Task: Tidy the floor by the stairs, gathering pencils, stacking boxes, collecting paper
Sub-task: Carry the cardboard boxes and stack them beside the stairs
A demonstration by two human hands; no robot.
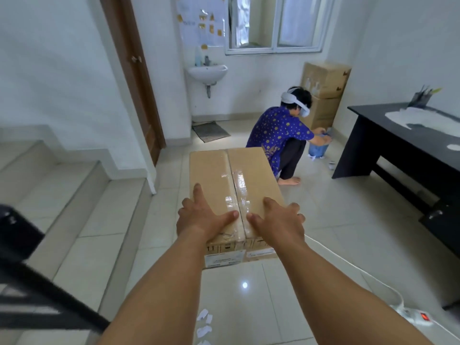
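A long taped cardboard box (224,175) stands on the tiled floor in front of me. My left hand (201,215) lies flat on its near top, fingers spread, left of the tape seam. My right hand (278,220) lies flat beside it, right of the seam. Neither hand curls around anything. Two more cardboard boxes (323,90) are stacked in the far right corner. Several torn paper scraps (204,322) lie on the floor near my feet, and a few more scraps (331,165) lie by the desk. A pen holder (423,95) stands on the desk.
Tiled stairs (62,195) rise on the left with a black railing (37,282). A person (281,138) squats beyond the box over a blue bucket (317,150). A black desk (398,138) fills the right. A power strip (415,316) and its white cord lie at lower right.
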